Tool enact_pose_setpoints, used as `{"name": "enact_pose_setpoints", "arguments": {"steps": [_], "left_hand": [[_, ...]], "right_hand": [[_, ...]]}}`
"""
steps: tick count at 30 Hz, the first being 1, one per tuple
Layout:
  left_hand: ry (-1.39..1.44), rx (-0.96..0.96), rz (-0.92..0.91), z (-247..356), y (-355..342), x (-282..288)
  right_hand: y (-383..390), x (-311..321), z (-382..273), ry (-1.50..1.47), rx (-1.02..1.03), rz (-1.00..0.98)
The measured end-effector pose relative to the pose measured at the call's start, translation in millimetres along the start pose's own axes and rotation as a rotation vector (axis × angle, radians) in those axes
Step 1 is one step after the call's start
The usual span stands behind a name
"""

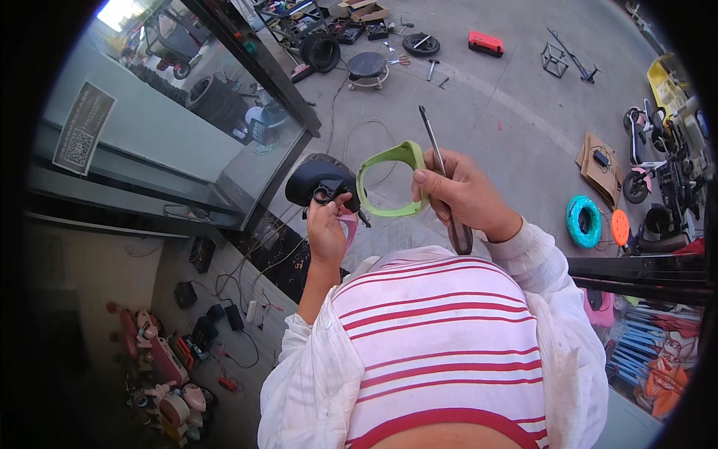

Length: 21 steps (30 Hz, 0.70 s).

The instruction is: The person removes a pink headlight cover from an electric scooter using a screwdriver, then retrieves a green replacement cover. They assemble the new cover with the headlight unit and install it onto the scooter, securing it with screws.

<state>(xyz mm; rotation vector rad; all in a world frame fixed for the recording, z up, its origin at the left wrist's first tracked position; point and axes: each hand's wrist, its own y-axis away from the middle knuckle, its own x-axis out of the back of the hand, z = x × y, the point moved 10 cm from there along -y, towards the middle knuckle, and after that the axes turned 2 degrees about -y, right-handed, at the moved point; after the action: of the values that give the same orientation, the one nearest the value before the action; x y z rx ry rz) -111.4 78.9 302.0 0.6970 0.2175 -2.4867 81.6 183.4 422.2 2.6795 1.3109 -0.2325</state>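
My right hand [473,196] is closed around a screwdriver [429,129], its shaft pointing up and its dark handle below the palm. The same hand pinches the right side of a light-green oval plastic ring [407,153]. To its left, my left hand [326,238] is closed at a black rounded housing [308,179] with a small round bracket at its near side. A pink curved piece [349,230] shows beside the left fingers; whether they grip it too is unclear. The ring hangs close to the housing's right side.
A glass door [247,168] stands at the left. Cables and pink toy-like vehicles [168,359] lie at the lower left. Ahead are a round stool [367,66], tyres [321,52], tools and a red toolbox [486,43]. Scooters [636,157] and a teal coil [583,222] stand at the right.
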Motion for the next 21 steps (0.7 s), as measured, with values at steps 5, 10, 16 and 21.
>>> {"name": "enact_pose_setpoints", "arguments": {"steps": [5, 10, 16, 21], "left_hand": [[-0.150, 0.060, 0.249, -20, -110, 53], [-0.267, 0.125, 0.269, -58, -231, 63], [-0.330, 0.182, 0.304, -122, -382, 84], [-0.478, 0.248, 0.298, -151, -480, 94]], "right_hand": [[-55, 95, 5, -0.003, -0.005, 0.199], [-99, 222, 62, 0.138, -0.156, 0.392], [-223, 351, 117, 0.300, -0.230, 0.509], [-376, 396, 111, 0.234, -0.229, 0.407]]}}
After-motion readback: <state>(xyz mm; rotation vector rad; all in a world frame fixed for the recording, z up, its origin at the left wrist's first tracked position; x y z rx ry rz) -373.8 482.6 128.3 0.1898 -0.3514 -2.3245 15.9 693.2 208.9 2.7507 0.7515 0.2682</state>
